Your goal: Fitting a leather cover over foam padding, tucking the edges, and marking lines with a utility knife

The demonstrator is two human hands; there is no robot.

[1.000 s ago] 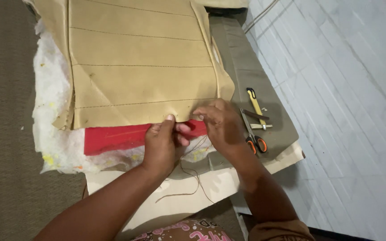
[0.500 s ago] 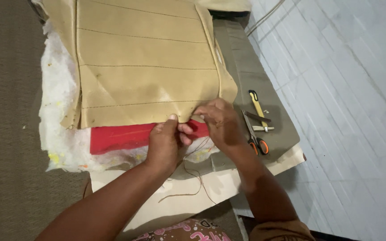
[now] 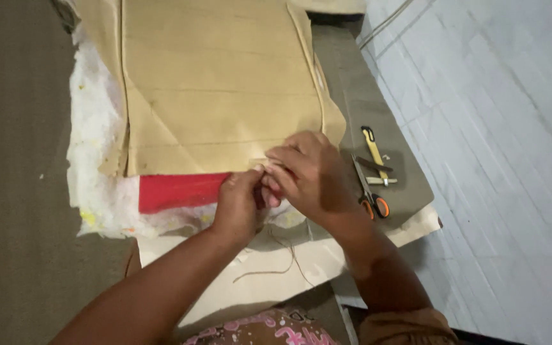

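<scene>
Between both hands [image 3: 276, 185], tan cover's [image 3: 218, 96] edge sits pinched.

Single view, taken by a camera worn on the person's head. It is looking steeply down and slightly forward, close over the work, with both forearms entering from the bottom edge. The left hand [image 3: 241, 201] and right hand [image 3: 311, 172] are meeting just below the centre of the frame. The tan panel [image 3: 218, 83] is filling the upper middle, brown carpet [image 3: 14, 191] is running down the left side, and the pale tiled floor [image 3: 499, 128] is occupying the right side.
</scene>
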